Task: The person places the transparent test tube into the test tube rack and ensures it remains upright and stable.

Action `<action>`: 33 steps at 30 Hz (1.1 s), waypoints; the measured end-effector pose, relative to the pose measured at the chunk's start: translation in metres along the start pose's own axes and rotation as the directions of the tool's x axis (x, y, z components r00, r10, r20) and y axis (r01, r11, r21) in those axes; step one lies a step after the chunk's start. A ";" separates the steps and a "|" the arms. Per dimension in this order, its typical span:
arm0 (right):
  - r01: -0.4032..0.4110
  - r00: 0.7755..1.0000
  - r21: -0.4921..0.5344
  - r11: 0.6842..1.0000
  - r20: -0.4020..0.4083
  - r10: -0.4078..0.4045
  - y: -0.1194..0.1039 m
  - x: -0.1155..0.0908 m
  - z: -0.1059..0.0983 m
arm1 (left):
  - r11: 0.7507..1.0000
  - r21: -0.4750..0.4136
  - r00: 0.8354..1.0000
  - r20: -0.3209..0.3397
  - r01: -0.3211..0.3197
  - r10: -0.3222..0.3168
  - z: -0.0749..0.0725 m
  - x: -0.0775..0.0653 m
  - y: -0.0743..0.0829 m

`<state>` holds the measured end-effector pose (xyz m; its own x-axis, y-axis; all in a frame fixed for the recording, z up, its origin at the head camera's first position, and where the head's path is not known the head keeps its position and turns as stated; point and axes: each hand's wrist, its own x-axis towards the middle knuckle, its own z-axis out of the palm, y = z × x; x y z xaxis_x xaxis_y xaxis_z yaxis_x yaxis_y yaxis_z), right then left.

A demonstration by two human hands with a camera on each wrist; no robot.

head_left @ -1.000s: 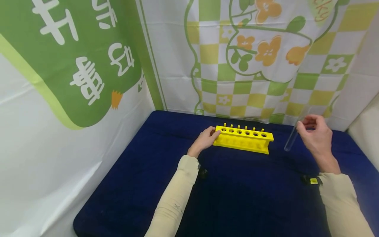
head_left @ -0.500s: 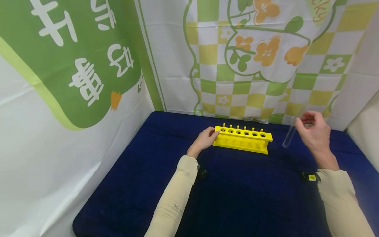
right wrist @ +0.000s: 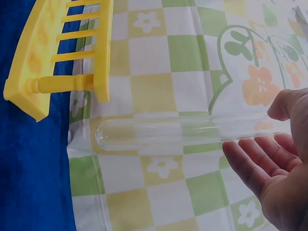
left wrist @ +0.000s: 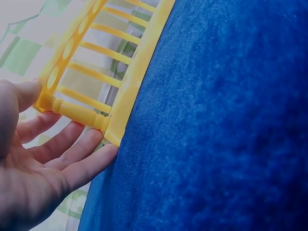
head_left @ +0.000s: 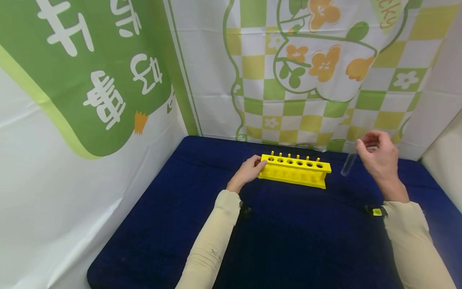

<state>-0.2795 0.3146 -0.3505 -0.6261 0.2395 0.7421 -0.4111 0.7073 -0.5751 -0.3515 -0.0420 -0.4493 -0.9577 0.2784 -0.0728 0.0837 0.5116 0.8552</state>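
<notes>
A yellow test tube rack (head_left: 293,182) with a row of round holes and upright pegs stands on the blue surface. My left hand (head_left: 248,170) grips its left end, thumb on the top bar; in the left wrist view the fingers (left wrist: 79,166) lie along the end post and base. To the right of the rack, my right hand (head_left: 380,160) pinches a clear test tube (head_left: 348,163), its rounded end pointing down and to the left. In the right wrist view the tube (right wrist: 154,134) is apart from the rack, and no contents show in it.
The dark blue cloth-covered table (head_left: 288,241) spreads in front of the rack. Behind it hangs a checked, flowered curtain (head_left: 306,104), and a white and green curtain (head_left: 151,160) closes off the left side.
My right hand has moved up and slightly left with the test tube, whose lower end has risen nearer the rack's height. The left hand has stayed on the rack.
</notes>
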 end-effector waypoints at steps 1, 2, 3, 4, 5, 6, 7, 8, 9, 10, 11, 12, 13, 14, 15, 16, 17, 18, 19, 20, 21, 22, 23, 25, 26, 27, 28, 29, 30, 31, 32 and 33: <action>-0.002 1.000 0.002 1.000 0.000 0.002 -0.001 0.001 0.001 | 1.000 -0.001 1.000 0.000 -0.001 0.001 0.000 0.000 0.000; -0.004 1.000 0.002 1.000 0.000 0.004 -0.001 0.002 0.001 | 1.000 -0.001 1.000 0.001 -0.001 0.001 -0.001 0.000 0.000; -0.006 1.000 0.004 1.000 -0.002 0.006 -0.002 0.003 0.002 | 1.000 0.001 1.000 0.002 -0.001 0.001 -0.001 -0.001 0.000; -0.009 1.000 0.007 1.000 -0.005 0.009 -0.003 0.004 0.002 | 1.000 0.002 1.000 0.004 -0.002 0.002 -0.001 -0.001 0.000; -0.011 1.000 0.010 1.000 -0.006 0.011 -0.004 0.005 0.002 | 1.000 0.003 1.000 0.006 -0.004 0.004 -0.001 -0.001 0.000; -0.009 1.000 0.013 1.000 -0.008 0.009 -0.005 0.006 0.002 | 1.000 0.002 1.000 0.008 -0.004 0.004 -0.001 -0.001 0.000; -0.006 1.000 0.015 1.000 -0.010 0.006 -0.005 0.007 0.003 | 1.000 0.003 1.000 0.009 -0.004 0.004 -0.001 -0.001 0.000; -0.002 1.000 0.017 1.000 -0.011 0.002 -0.006 0.008 0.003 | 1.000 0.003 1.000 0.010 -0.004 0.004 -0.001 -0.001 0.000; 0.002 1.000 0.022 1.000 -0.012 -0.002 -0.006 0.008 0.003 | 1.000 0.004 1.000 0.010 -0.005 0.005 -0.001 -0.001 0.000; 0.007 1.000 0.026 1.000 -0.013 -0.007 -0.007 0.009 0.003 | 1.000 0.004 1.000 0.009 -0.005 0.005 -0.001 0.000 0.000; 0.014 1.000 0.030 0.999 -0.014 -0.014 -0.008 0.010 0.004 | 1.000 0.004 1.000 0.009 -0.005 0.005 -0.001 0.000 0.000; 0.021 1.000 0.030 0.999 -0.014 -0.021 -0.008 0.011 0.004 | 1.000 0.006 1.000 0.008 -0.006 0.006 -0.001 0.000 0.000; 0.026 1.000 0.032 0.999 -0.013 -0.026 -0.009 0.011 0.005 | 1.000 0.006 1.000 0.005 -0.007 0.007 -0.001 0.000 0.000; 0.030 0.999 0.035 0.999 -0.012 -0.030 -0.009 0.012 0.006 | 1.000 0.007 1.000 0.003 -0.007 0.007 -0.001 0.000 0.000; 0.034 0.999 0.038 0.999 -0.010 -0.034 -0.010 0.013 0.007 | 1.000 0.007 1.000 0.002 -0.007 0.007 -0.001 0.000 0.000; 0.037 0.999 0.040 0.999 -0.007 -0.036 -0.011 0.013 0.008 | 1.000 0.007 1.000 0.001 -0.007 0.007 -0.001 0.000 0.000; 0.039 0.999 0.044 0.998 -0.003 -0.039 -0.012 0.013 0.009 | 1.000 0.007 1.000 -0.001 -0.006 0.006 -0.001 0.000 0.000; 0.041 0.999 0.043 0.998 0.001 -0.041 -0.012 0.014 0.010 | 1.000 0.008 1.000 -0.002 -0.006 0.006 0.000 0.000 -0.001; 0.043 0.999 0.045 0.998 0.006 -0.044 -0.013 0.014 0.011 | 1.000 0.009 1.000 -0.005 -0.006 0.006 0.000 0.000 -0.001; 0.044 0.999 0.046 0.998 0.011 -0.045 -0.013 0.014 0.013 | 1.000 0.011 1.000 -0.006 -0.006 0.006 0.000 -0.001 -0.001; 0.045 0.999 0.048 0.998 0.017 -0.046 -0.014 0.014 0.014 | 1.000 0.013 1.000 -0.009 -0.006 0.006 0.000 -0.001 -0.001; 0.045 0.999 0.049 0.998 0.021 -0.046 -0.014 0.014 0.015 | 1.000 0.015 1.000 -0.011 -0.006 0.006 0.000 -0.001 0.000; 0.044 0.999 0.049 0.998 0.024 -0.045 -0.015 0.014 0.017 | 1.000 0.016 1.000 -0.012 -0.005 0.005 0.000 -0.001 0.000; 0.042 0.999 0.045 0.998 0.030 -0.043 -0.016 0.014 0.019 | 1.000 0.017 1.000 -0.012 -0.004 0.004 0.000 -0.001 0.000; 0.042 0.999 0.042 0.998 0.031 -0.043 -0.017 0.014 0.020 | 1.000 0.016 1.000 -0.011 -0.002 0.002 0.000 -0.002 0.000; 0.040 0.999 0.040 0.998 0.033 -0.041 -0.018 0.013 0.021 | 1.000 0.014 1.000 -0.010 0.000 0.000 0.000 -0.002 0.000; 0.040 0.999 0.036 0.999 0.035 -0.041 -0.019 0.013 0.022 | 1.000 0.013 1.000 -0.009 0.002 -0.002 0.000 -0.002 0.000; 0.039 0.999 0.034 0.999 0.036 -0.040 -0.020 0.013 0.023 | 1.000 0.011 1.000 -0.009 0.003 -0.003 0.000 -0.002 0.001; 0.039 0.998 0.032 0.999 0.038 -0.041 -0.021 0.012 0.024 | 1.000 0.010 1.000 -0.010 0.004 -0.004 0.000 -0.002 0.001; 0.039 0.998 0.037 0.999 0.040 -0.040 -0.021 0.012 0.025 | 1.000 0.009 1.000 -0.010 0.005 -0.005 0.000 -0.002 0.001; 0.038 0.998 0.042 0.998 0.041 -0.040 -0.022 0.012 0.026 | 1.000 0.009 1.000 -0.010 0.006 -0.006 0.000 -0.002 0.001; 0.037 0.998 0.044 0.998 0.042 -0.039 -0.023 0.012 0.027 | 1.000 0.009 1.000 -0.011 0.007 -0.007 0.001 -0.002 0.001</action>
<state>-0.2954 0.2837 -0.3378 -0.6367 0.1834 0.7490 -0.4629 0.6859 -0.5614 -0.3493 -0.0417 -0.4488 -0.9613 0.2656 -0.0732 0.0791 0.5207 0.8500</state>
